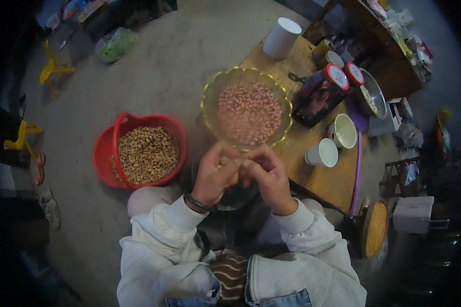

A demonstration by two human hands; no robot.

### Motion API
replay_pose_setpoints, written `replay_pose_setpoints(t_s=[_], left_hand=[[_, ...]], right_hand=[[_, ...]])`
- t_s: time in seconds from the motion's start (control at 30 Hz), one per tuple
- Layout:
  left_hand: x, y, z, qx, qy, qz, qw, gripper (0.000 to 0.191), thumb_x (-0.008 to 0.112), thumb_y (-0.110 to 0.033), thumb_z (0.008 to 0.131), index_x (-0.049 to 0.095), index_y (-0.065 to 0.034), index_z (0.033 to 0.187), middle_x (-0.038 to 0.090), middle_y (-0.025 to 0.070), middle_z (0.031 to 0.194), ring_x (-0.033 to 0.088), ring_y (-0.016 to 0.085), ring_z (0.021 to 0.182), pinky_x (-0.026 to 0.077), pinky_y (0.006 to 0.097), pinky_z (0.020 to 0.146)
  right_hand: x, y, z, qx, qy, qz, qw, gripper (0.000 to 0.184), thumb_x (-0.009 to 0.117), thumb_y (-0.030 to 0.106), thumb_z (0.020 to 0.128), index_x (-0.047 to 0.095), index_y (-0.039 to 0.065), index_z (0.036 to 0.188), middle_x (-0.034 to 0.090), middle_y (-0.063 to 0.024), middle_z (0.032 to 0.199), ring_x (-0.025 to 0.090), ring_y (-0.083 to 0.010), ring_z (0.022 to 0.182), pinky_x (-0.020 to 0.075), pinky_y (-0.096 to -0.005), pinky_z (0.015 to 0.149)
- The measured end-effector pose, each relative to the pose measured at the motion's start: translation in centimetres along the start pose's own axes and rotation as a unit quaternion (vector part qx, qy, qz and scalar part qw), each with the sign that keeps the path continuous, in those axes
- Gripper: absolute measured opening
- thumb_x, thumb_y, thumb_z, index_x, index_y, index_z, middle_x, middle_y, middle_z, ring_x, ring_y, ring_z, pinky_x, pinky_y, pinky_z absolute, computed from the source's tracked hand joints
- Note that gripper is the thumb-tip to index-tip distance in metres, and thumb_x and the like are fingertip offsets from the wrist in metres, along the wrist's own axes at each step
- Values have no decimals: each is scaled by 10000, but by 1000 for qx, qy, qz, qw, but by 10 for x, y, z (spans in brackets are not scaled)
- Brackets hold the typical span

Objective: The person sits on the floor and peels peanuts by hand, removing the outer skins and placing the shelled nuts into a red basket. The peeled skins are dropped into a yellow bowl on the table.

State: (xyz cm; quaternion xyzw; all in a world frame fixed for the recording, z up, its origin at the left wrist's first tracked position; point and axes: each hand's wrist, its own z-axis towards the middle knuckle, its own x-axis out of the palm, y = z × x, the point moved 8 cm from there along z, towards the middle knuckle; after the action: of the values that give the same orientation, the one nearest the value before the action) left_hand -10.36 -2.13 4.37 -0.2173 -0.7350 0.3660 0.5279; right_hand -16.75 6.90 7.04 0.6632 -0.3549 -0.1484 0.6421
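Note:
My left hand (217, 174), a dark band at its wrist, is curled around a few unshelled peanuts (223, 162). Thumb and fingers of my right hand (267, 174) meet the left fingertips over a peanut mostly hidden between them. Just beyond the hands sits a clear bowl with a scalloped gold rim (203, 105), holding many shelled pink peanut kernels (249, 111). To the left, a red plastic basket (101, 161) with a handle holds a heap of unshelled peanuts (148, 155). Below the hands, a dark container (236, 197) is partly covered by them.
On the wooden table (330, 180) at right stand a white cylinder (282, 38), red-lidded jars (322, 94), a white cup (322, 153), a cream cup (342, 131) and a metal bowl (372, 92). A round tray of yellow grain (376, 229) is lower right. Yellow stools (53, 71) are at left.

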Motion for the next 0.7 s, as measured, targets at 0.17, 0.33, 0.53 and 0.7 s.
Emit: replay_pose_setpoints(t_s=[0.17, 0.33, 0.53, 0.7], left_hand=[[3, -14, 23, 7, -4, -11, 1000, 95, 515, -68, 939, 429, -94, 972, 469, 1, 676, 400, 42, 511, 264, 187, 446], [5, -27, 30, 29, -12, 37, 999, 94, 544, -104, 949, 453, -84, 944, 454, -26, 647, 372, 41, 473, 250, 196, 433], [-1, -26, 30, 43, -46, 96, 993, 106, 562, -108, 944, 462, -84, 916, 450, -30, 641, 367, 40, 467, 244, 194, 428], [-4, -26, 30, 35, -49, 72, 996, 115, 565, -120, 946, 465, -88, 900, 452, -30, 644, 368, 37, 466, 249, 190, 429]], right_hand=[[-3, 17, 22, 29, -7, 103, 994, 114, 587, 88, 933, 540, 29, 1019, 604, -48, 753, 584, -128, 638, 467, -248, 584], [-23, 29, 30, -8, -66, 6, 998, 119, 615, 97, 906, 547, 30, 978, 589, -39, 740, 549, -113, 594, 438, -236, 546], [-39, 37, 31, -81, -101, -120, 984, 129, 651, 91, 892, 570, 26, 969, 601, -5, 743, 539, -65, 584, 429, -209, 522], [-39, 34, 27, -76, -87, -122, 986, 134, 646, 95, 898, 571, 19, 978, 606, -9, 748, 543, -68, 587, 429, -214, 521]])
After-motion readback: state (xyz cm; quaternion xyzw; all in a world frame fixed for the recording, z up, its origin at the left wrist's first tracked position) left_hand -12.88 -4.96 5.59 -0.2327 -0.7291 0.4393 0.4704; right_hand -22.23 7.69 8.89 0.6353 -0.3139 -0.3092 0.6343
